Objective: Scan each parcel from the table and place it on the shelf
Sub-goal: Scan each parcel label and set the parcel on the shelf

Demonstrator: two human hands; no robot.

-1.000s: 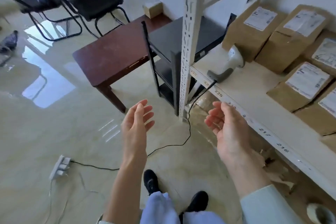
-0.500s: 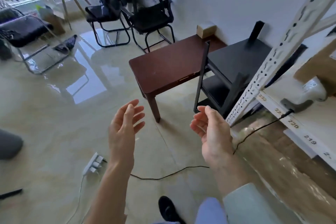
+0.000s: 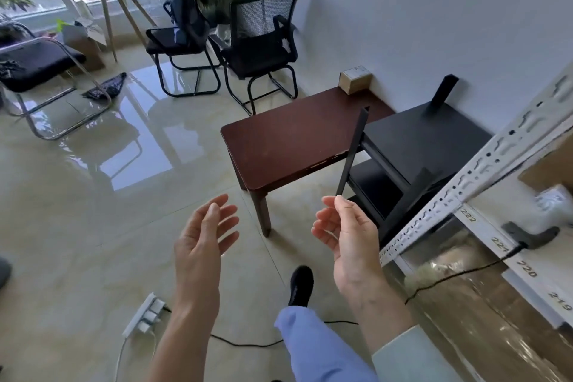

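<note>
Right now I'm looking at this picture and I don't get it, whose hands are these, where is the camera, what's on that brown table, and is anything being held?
There is no machine here. The picture comes from one wide-angle camera worn on a person's head, looking forward and down, so you see that person's own arms from above. The left hand and the right hand are both raised in front of the body, fingers relaxed, and neither holds anything. Ahead stands the brown table; the only thing on it is a small cardboard parcel at its far corner by the wall. To the right is the white shelf with numbered labels, and a handheld scanner lies on it, its black cable hanging down to the floor. A white power strip lies on the tiles near the person's feet.
</note>
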